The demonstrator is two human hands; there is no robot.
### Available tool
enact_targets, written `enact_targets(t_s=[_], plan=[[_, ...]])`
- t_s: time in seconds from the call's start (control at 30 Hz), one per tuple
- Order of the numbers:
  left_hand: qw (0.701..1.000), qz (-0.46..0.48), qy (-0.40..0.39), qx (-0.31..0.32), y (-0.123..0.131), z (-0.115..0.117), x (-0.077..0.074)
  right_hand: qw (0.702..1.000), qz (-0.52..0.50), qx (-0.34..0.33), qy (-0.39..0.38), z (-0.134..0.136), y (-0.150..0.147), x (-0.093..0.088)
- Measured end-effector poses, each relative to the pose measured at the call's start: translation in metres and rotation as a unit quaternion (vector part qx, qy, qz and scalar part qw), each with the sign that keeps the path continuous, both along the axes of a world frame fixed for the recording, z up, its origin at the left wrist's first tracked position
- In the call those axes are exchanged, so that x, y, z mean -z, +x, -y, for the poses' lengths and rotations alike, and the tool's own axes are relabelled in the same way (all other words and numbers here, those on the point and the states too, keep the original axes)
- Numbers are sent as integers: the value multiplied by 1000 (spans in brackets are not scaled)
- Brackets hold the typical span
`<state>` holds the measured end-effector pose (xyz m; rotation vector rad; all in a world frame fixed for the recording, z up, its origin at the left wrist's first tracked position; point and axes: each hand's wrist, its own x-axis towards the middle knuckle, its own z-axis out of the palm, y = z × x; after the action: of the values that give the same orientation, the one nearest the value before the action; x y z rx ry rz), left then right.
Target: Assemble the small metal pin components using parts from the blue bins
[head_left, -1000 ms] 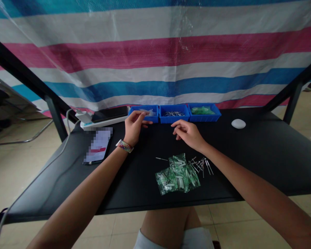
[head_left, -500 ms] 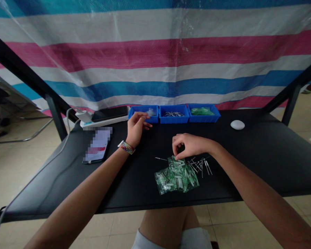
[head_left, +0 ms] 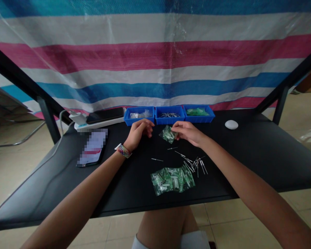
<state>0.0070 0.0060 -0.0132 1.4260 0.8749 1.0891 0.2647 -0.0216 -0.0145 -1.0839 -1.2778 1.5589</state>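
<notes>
Between the thumb and fingers of my right hand point(head_left: 188, 133) is a small green plastic bag point(head_left: 168, 134), raised over the black table. My left hand point(head_left: 140, 131) hovers in front of the left blue bin, its fingers loosely bent and apart, with nothing visible in them. Closer to me, several similar filled green bags point(head_left: 172, 179) lie overlapping, with whitish pieces showing through. Right of them is a loose pile of silver blind rivets point(head_left: 195, 165). A single rivet point(head_left: 157, 159) lies to the left, and another rivet point(head_left: 172, 148) is below the held bag.
Three blue bins line the back: the left bin point(head_left: 126, 121) holds clear plastic bags, the middle bin point(head_left: 170, 121) rivets, the right bin point(head_left: 199, 119) green bags. A phone point(head_left: 93, 148), a power strip point(head_left: 101, 125) with another phone point(head_left: 105, 115), and a white mouse point(head_left: 231, 124) surround the work area.
My right hand has lifted one green bag off the pile and carried it away from me toward the bins. A few rivets now lie apart from the heap. My left hand has shifted slightly nearer.
</notes>
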Motion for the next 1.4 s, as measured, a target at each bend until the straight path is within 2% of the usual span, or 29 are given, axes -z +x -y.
enact_targets(t_s=[0.13, 0.3, 0.47, 0.8, 0.97, 1.27, 1.4], plan=[[994, -79, 12, 76, 5, 5, -1, 994, -86, 50, -33, -2, -4, 8], [985, -133, 39, 106, 6, 6, 0, 995, -89, 36, -15, 3, -10, 8], [985, -119, 61, 113, 5, 5, 1, 998, -57, 32, -4, 8, -15, 6], [983, -127, 67, 116, 7, 5, 0, 992, 26, 78, 91, 10, -19, 5], [979, -137, 99, 116, 8, 5, 2, 991, 49, 61, 111, 10, -20, 7], [974, -178, 121, 76, 10, 10, 0, 962, 118, 122, 216, 22, -27, 7], [977, -178, 70, 98, 7, 6, 3, 929, 160, 153, 296, 27, -27, 5]])
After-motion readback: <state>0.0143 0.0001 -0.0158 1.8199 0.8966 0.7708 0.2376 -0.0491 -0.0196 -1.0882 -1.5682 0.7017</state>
